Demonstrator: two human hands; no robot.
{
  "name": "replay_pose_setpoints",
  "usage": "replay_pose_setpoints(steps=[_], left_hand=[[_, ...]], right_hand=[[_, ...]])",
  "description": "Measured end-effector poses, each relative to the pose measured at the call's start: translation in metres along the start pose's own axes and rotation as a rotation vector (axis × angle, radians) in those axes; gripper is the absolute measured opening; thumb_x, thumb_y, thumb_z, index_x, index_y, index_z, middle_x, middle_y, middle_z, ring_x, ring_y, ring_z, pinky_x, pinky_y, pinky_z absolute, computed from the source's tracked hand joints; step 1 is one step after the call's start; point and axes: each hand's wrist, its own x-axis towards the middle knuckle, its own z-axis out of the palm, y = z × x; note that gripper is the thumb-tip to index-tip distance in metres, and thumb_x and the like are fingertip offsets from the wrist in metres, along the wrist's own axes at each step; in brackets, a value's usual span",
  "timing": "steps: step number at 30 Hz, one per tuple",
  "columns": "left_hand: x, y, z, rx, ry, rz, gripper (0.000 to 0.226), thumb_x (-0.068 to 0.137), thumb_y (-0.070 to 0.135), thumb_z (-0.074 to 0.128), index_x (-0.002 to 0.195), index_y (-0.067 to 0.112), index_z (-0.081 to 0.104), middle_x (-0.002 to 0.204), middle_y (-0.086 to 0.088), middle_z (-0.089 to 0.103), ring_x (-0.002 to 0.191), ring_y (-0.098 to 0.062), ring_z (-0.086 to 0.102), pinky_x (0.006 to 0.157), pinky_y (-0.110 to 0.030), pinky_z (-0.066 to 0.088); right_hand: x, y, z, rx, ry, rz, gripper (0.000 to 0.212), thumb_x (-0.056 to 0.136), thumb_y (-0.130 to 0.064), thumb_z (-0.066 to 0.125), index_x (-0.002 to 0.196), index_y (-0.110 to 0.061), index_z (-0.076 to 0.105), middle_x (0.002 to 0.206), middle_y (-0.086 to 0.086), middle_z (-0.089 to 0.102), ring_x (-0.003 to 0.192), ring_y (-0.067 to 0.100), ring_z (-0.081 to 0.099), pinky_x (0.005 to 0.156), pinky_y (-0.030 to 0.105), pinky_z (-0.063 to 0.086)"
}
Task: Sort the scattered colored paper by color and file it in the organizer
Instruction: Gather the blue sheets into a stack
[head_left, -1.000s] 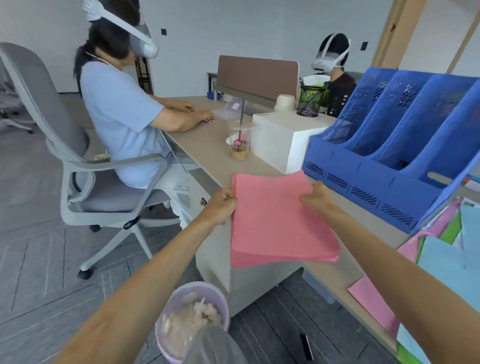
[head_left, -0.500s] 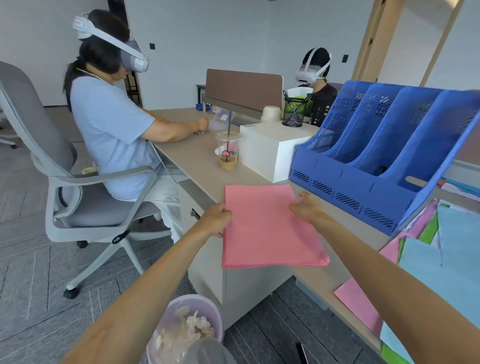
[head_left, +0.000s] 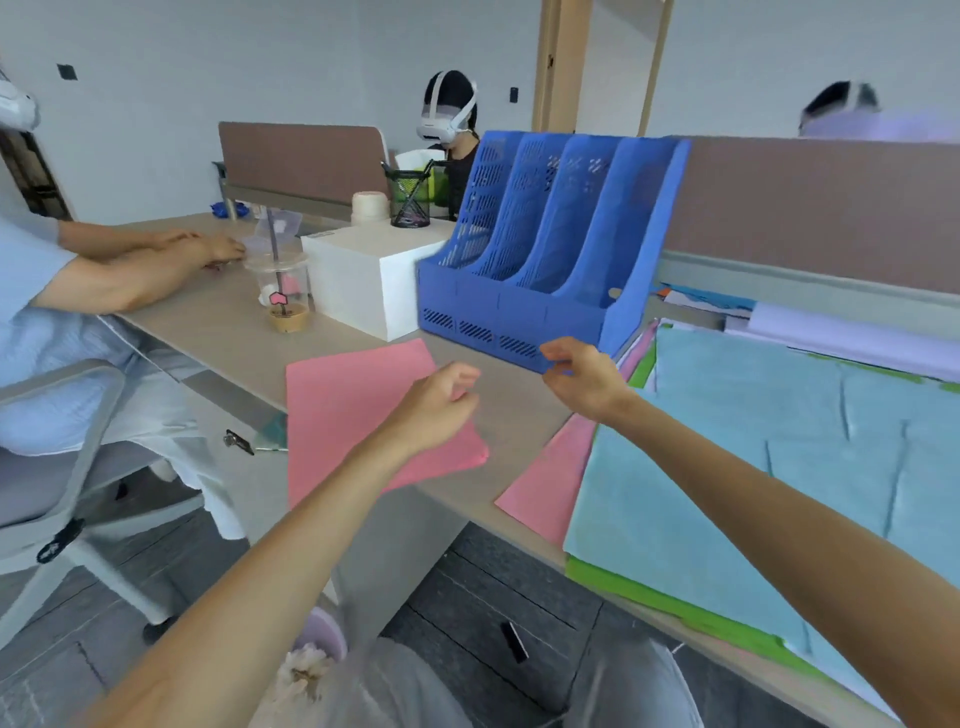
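A pink stack (head_left: 353, 410) lies flat on the surface (head_left: 218, 317), left of centre, with its near part overhanging the near edge. The left hand (head_left: 436, 405) hangs over the stack's right side with its fingers loosely curled and nothing in them; whether it touches the paper cannot be told. The right hand (head_left: 582, 379) is at the near right corner of the blue organizer (head_left: 519, 260), its fingers bent in toward the thumb right at the base edge, and the blur hides whether it grips that edge or only sits against it. The organizer stands upright just beyond the stack, and its four slots show no paper from this angle. To the right, a loose pile covers the surface: light blue sheets (head_left: 779, 467) lie on top, a green sheet (head_left: 649, 592) pokes out at the near edge, and a pink sheet (head_left: 550, 488) sticks out from under the pile toward the left. A white box (head_left: 358, 275) stands just left of the organizer, and a clear cup (head_left: 283, 296) stands just left of the box. A mesh pen holder (head_left: 410, 200) stands behind the box. At far left, a seated person (head_left: 104, 280) in a light blue shirt rests both forearms on the surface, in a grey chair (head_left: 67, 415). Another person (head_left: 449, 119) wearing a headset sits beyond the organizer. Below, on the floor, a bin (head_left: 317, 644) shows between the arms.
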Motion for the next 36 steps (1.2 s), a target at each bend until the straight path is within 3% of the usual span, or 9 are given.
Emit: replay_pose_setpoints(steps=[6, 10, 15, 19, 24, 27, 30, 33, 36], left_hand=[[0.021, 0.07, 0.084, 0.003, -0.269, 0.044, 0.043, 0.095, 0.023, 0.05, 0.137, 0.016, 0.042, 0.14, 0.0, 0.049, 0.125, -0.017, 0.048, 0.097, -0.026, 0.039], [0.027, 0.092, 0.119, 0.059, -0.42, -0.028, 0.067, 0.08, 0.03, 0.051, 0.142, 0.013, 0.03, 0.126, 0.001, 0.054, 0.11, -0.02, 0.056, 0.09, -0.03, 0.047], [0.037, 0.098, 0.135, 0.049, -0.306, -0.063, 0.059, 0.086, 0.021, 0.056, 0.14, 0.02, 0.033, 0.136, -0.002, 0.05, 0.112, -0.025, 0.057, 0.082, -0.029, 0.047], [0.046, 0.099, 0.135, -0.11, -0.182, -0.122, 0.07, 0.083, 0.012, 0.064, 0.144, 0.015, 0.029, 0.129, -0.002, 0.045, 0.106, -0.025, 0.056, 0.087, -0.035, 0.049], [0.05, 0.09, 0.136, -0.003, -0.239, -0.21, 0.072, 0.079, 0.02, 0.067, 0.14, 0.011, 0.03, 0.138, -0.004, 0.045, 0.121, -0.022, 0.047, 0.096, -0.035, 0.045], [0.052, 0.088, 0.139, -0.05, -0.22, -0.215, 0.065, 0.079, 0.017, 0.068, 0.134, 0.012, 0.034, 0.126, -0.006, 0.053, 0.112, -0.022, 0.054, 0.089, -0.037, 0.05], [0.057, 0.092, 0.139, -0.149, -0.187, -0.205, 0.071, 0.081, 0.01, 0.069, 0.14, 0.011, 0.029, 0.105, 0.001, 0.051, 0.102, -0.021, 0.055, 0.073, -0.032, 0.049], [0.061, 0.093, 0.139, -0.14, -0.187, -0.213, 0.068, 0.08, 0.011, 0.07, 0.137, 0.011, 0.031, 0.096, 0.001, 0.05, 0.095, -0.021, 0.055, 0.071, -0.032, 0.047], [0.062, 0.09, 0.141, -0.06, -0.213, -0.226, 0.066, 0.076, 0.021, 0.073, 0.129, 0.013, 0.035, 0.104, -0.007, 0.055, 0.083, -0.022, 0.053, 0.062, -0.029, 0.043]], right_hand=[[-0.039, 0.08, -0.073, -0.097, 0.129, 0.164, 0.04, 0.089, -0.014, 0.057, 0.13, -0.011, 0.054, 0.131, 0.005, 0.058, 0.116, 0.025, 0.057, 0.1, 0.031, 0.043], [-0.062, 0.132, -0.113, -0.377, -0.068, 0.375, 0.078, 0.087, -0.048, 0.061, 0.148, -0.013, 0.027, 0.15, 0.014, 0.034, 0.138, 0.029, 0.034, 0.111, 0.034, 0.031], [-0.084, 0.169, -0.133, -0.525, -0.182, 0.464, 0.106, 0.076, -0.078, 0.048, 0.154, -0.018, 0.007, 0.16, 0.006, 0.014, 0.148, 0.022, 0.011, 0.119, 0.044, 0.016], [-0.082, 0.168, -0.132, -0.758, -0.099, 0.353, 0.081, 0.086, -0.073, 0.039, 0.146, -0.02, 0.026, 0.143, 0.01, 0.04, 0.135, 0.028, 0.035, 0.104, 0.045, 0.035], [-0.083, 0.172, -0.126, -1.228, -0.023, -0.006, 0.03, 0.098, -0.025, 0.042, 0.125, -0.012, 0.049, 0.122, 0.011, 0.052, 0.114, 0.029, 0.053, 0.089, 0.038, 0.041], [-0.082, 0.174, -0.13, -1.156, 0.07, -0.197, 0.013, 0.085, -0.008, 0.052, 0.094, -0.008, 0.061, 0.093, 0.012, 0.062, 0.086, 0.032, 0.064, 0.071, 0.037, 0.045], [-0.086, 0.168, -0.135, -0.978, 0.158, -0.282, 0.012, 0.075, -0.018, 0.058, 0.066, -0.01, 0.058, 0.07, 0.009, 0.06, 0.062, 0.031, 0.062, 0.054, 0.034, 0.043], [-0.096, 0.153, -0.145, -0.724, 0.054, -0.309, 0.029, 0.075, -0.039, 0.045, 0.074, -0.016, 0.063, 0.088, -0.002, 0.066, 0.077, 0.024, 0.061, 0.069, 0.03, 0.047], [-0.103, 0.142, -0.155, -0.284, -0.136, -0.048, 0.048, 0.084, -0.059, 0.04, 0.078, -0.021, 0.068, 0.09, -0.01, 0.069, 0.085, 0.016, 0.061, 0.078, 0.03, 0.05]])
